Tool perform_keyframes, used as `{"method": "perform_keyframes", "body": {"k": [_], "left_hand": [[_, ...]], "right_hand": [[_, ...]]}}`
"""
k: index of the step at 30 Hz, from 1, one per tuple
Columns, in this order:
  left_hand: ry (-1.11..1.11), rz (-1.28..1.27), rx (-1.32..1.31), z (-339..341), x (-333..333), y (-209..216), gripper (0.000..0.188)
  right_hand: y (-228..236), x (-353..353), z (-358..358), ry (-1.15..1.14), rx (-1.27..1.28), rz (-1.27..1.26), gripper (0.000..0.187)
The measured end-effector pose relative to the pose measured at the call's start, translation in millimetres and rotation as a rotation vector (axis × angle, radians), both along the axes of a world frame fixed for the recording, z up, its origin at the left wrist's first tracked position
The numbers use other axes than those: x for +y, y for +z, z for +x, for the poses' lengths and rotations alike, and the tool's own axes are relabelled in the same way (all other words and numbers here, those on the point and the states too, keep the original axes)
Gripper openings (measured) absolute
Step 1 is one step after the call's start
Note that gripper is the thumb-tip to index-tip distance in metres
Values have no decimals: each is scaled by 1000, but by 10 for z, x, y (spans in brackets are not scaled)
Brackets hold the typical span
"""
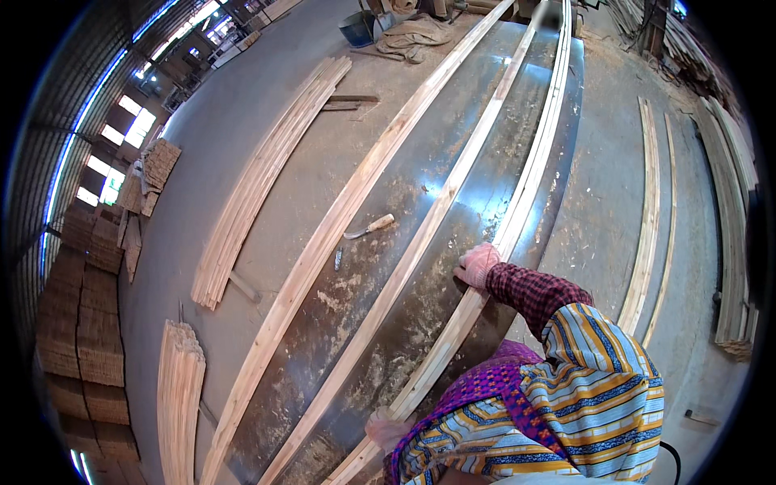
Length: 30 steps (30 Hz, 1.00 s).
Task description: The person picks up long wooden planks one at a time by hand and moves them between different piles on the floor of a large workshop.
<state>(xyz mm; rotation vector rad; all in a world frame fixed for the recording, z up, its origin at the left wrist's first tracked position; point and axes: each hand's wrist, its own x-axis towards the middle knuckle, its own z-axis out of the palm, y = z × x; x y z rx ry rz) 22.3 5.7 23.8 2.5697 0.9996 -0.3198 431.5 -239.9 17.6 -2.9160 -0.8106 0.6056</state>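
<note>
A bundle of long, pale wooden strips (529, 182) lies along the right side of a metal-topped table (380, 303). My right hand (478, 265) is closed over these strips about midway along, its fingers curled round their left edge. Closer to me, my left hand (388, 428) is on the same bundle; it is slightly blurred and its fingers are partly hidden. One separate wooden strip (432, 214) runs down the table's middle, and a wider wooden board (356, 182) lies along its left side. Between them rests a hooked tool with a wooden handle (380, 223).
A small metallic object (338, 259) sits near the hooked tool. Stacked strips (271, 182) and a shorter bundle (181, 388) stand left of the table. More strips (644, 226) lie at the right. A dark bucket (356, 31) is at the back; sawdust is scattered about.
</note>
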Motion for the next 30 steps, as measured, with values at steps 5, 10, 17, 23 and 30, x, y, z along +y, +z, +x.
{"method": "perform_keyframes", "body": {"k": [5,10,17,23,30], "left_hand": [[212,10,69,-349,339,-905,47],[-51,218,90,-67,-12,-245,55],[-303,253,-605,-291,243,-766,44],[-10,280,98,-497,405,-1076,27],[-108,215,224,-317,40,-515,73]], "right_hand": [[-2,35,-4,16,-16,14,48],[-43,15,-13,-17,-10,54,47],[-142,21,187,-8,9,127,37],[66,714,587,277,-19,99,46],[-358,1900,80,797,-110,158,50]]}}
